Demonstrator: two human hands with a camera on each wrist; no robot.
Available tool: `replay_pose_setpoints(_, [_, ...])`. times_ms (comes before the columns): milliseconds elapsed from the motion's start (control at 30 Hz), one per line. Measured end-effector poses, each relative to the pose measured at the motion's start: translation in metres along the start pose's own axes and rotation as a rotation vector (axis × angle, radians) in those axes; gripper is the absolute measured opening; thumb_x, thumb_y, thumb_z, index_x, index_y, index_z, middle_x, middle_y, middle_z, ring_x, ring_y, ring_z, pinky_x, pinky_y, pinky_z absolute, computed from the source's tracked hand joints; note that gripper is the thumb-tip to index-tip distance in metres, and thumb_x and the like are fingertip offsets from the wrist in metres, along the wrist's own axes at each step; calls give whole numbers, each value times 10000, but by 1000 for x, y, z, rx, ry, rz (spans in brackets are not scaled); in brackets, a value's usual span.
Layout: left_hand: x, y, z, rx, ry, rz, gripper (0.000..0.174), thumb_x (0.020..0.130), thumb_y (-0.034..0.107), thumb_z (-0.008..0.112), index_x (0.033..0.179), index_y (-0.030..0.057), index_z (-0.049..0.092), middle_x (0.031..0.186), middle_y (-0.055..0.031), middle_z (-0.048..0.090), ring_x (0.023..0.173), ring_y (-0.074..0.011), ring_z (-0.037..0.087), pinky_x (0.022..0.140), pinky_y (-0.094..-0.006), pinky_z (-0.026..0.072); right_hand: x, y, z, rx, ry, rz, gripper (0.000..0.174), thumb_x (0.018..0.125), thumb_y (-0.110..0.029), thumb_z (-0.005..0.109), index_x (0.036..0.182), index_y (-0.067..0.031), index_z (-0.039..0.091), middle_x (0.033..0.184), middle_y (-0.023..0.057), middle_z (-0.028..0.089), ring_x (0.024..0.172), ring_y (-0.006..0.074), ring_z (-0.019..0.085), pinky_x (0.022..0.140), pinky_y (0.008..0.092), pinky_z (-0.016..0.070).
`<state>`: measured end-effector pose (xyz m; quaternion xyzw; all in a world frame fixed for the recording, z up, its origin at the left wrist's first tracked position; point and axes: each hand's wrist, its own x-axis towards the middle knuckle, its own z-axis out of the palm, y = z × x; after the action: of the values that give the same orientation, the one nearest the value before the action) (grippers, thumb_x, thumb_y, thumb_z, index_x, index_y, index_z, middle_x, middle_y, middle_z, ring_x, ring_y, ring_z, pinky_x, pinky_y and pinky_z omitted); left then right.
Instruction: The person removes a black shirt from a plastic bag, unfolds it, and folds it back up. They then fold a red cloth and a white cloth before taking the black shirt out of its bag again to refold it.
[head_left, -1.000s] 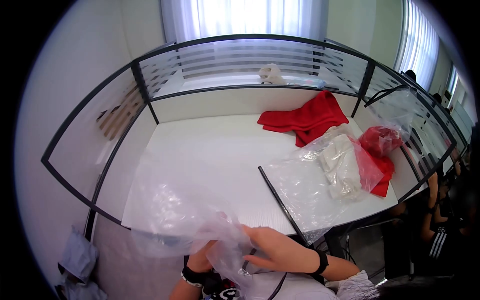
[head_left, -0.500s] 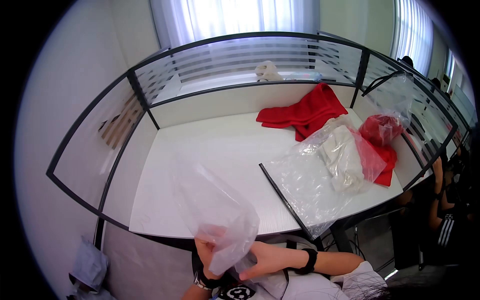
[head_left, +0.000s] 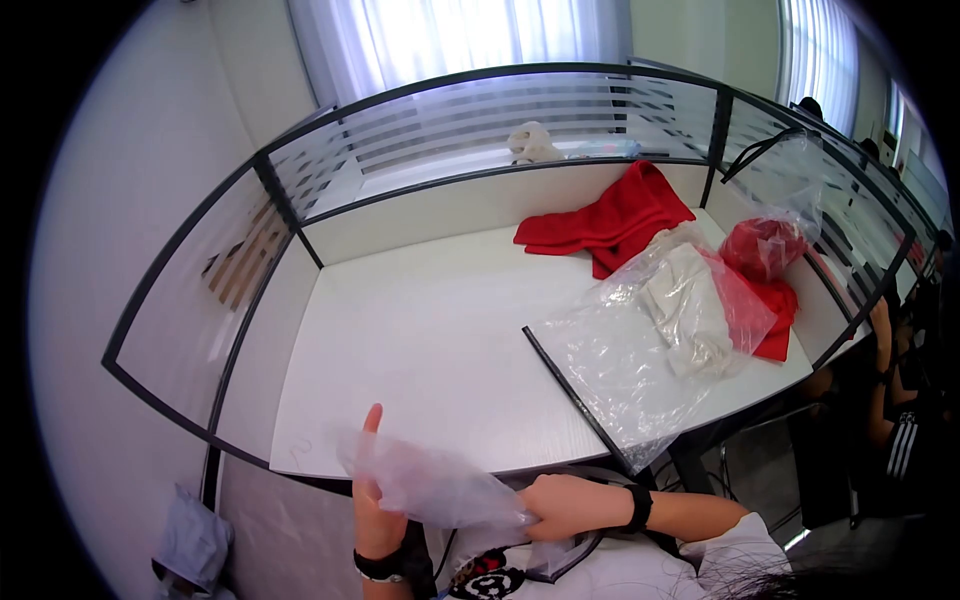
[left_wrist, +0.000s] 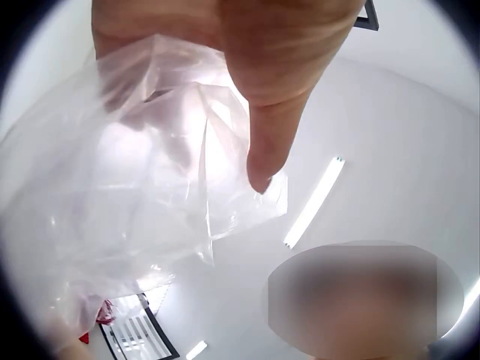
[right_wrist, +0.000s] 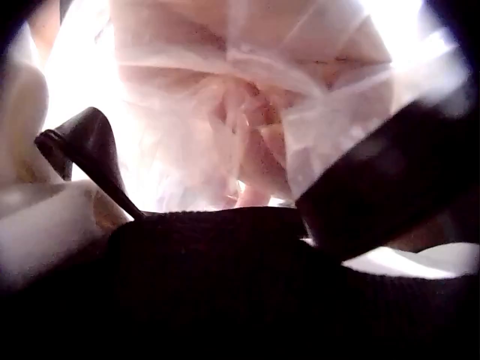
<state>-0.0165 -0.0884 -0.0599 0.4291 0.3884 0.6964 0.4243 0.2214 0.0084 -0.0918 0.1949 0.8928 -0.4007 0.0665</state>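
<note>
In front of the body, at the desk's near edge, a clear plastic bag point(head_left: 440, 485) stretches between both hands. My right hand point(head_left: 575, 505) grips the gathered end of it with curled fingers. At the other end my left hand point(head_left: 378, 515) has one finger pointing straight up, with the film lying across the hand. In the left wrist view the thumb of the left hand point(left_wrist: 270, 127) extends straight beside the bag point(left_wrist: 142, 180), and the other fingers show dimly through the plastic. Crumpled film fills much of the right wrist view, partly hiding the right fingers.
A larger clear bag with a black strip point(head_left: 570, 390) lies on the desk's right half, with white cloth point(head_left: 690, 305) in it. Red cloth point(head_left: 615, 220) lies behind, and a red bundle point(head_left: 765, 250) sits at right. Framed partitions point(head_left: 480, 75) border the desk point(head_left: 400, 330).
The bag, spread wide over the desk edge earlier, is now lower and drawn out between the hands. The left hand has moved leftward, away from the right hand, with a finger raised.
</note>
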Motion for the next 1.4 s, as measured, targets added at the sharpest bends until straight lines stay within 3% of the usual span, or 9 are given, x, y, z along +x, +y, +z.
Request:
replay_pose_setpoints(67, [-12, -7, -22, 101, 141, -194, 1010, 748, 571, 828, 1498, 59, 388, 1087, -103, 630, 970, -192, 598, 865, -348, 507, 0, 8, 5, 111, 140, -177, 256, 804, -215, 651, 935, 5, 644, 884, 219, 694, 816, 394, 675, 748, 439, 544])
replay_pose_setpoints(133, [-18, -8, -13, -154, 232, 63, 397, 829, 350, 767, 1043, 51, 617, 829, -9, 518, 751, -135, 484, 692, -311, 438, -3, 7, -1, 50, 214, -318, 307, 813, -197, 655, 1046, 3, 637, 932, 205, 700, 830, 350, 687, 753, 409, 537])
replay_pose_setpoints(233, [-7, -4, -17, -317, 226, 174, 309, 907, 298, 688, 797, 155, 437, 774, 6, 400, 725, -143, 349, 752, -294, 361, -17, -7, -22, 341, -132, -72, 472, 851, -208, 645, 1278, -27, 555, 914, 171, 697, 782, 292, 686, 720, 366, 523])
replay_pose_setpoints(367, [-4, 9, 15, -611, 606, 92, 188, 1024, 243, 521, 885, 139, 450, 794, -6, 438, 749, -159, 448, 861, -438, 459, -28, 6, -19, 384, -172, -53, 576, 838, -264, 671, 1350, -64, 498, 1001, 210, 688, 885, 346, 685, 773, 401, 526])
replay_pose_setpoints(433, [-15, -2, -19, -803, -99, 88, 84, 1056, 191, 425, 999, 130, 426, 834, -14, 443, 792, -178, 482, 925, -487, 457, -32, 25, -5, 402, -107, -242, 756, 811, -287, 698, 1462, -49, 398, 1246, 203, 611, 1090, 296, 628, 927, 361, 491])
replay_pose_setpoints(567, [-15, 5, -9, -880, 43, 62, 112, 1067, 175, 380, 1019, 87, 427, 786, -27, 416, 694, -177, 445, 836, -461, 486, -48, 24, -13, 585, -310, -185, 921, 831, -362, 740, 1541, 6, 283, 1449, 178, 470, 1317, 244, 467, 1109, 340, 354])
replay_pose_setpoints(1033, [-20, 23, -43, -973, 167, 166, 182, 991, 175, 422, 826, 115, 376, 584, 0, 266, 500, -122, 240, 515, -287, 293, -85, -18, -31, -19, 47, -219, 651, 931, -112, 571, 1532, -49, 330, 1060, 197, 638, 906, 376, 635, 769, 424, 515])
replay_pose_setpoints(1300, [-31, 37, -10, -966, 51, 130, 181, 973, 136, 437, 805, 137, 369, 584, 13, 255, 506, -120, 263, 557, -294, 319, -140, -30, -57, -75, 61, -155, 677, 888, -36, 587, 1527, -164, 404, 933, 116, 568, 776, 307, 623, 673, 377, 505])
replay_pose_setpoints(1400, [-31, 37, -3, -924, -77, 43, 82, 962, 157, 453, 916, 89, 451, 745, -30, 466, 703, -157, 470, 810, -346, 419, -164, -34, -65, -53, 297, -222, 657, 821, 29, 638, 1441, -166, 543, 853, 75, 574, 666, 276, 602, 604, 341, 508])
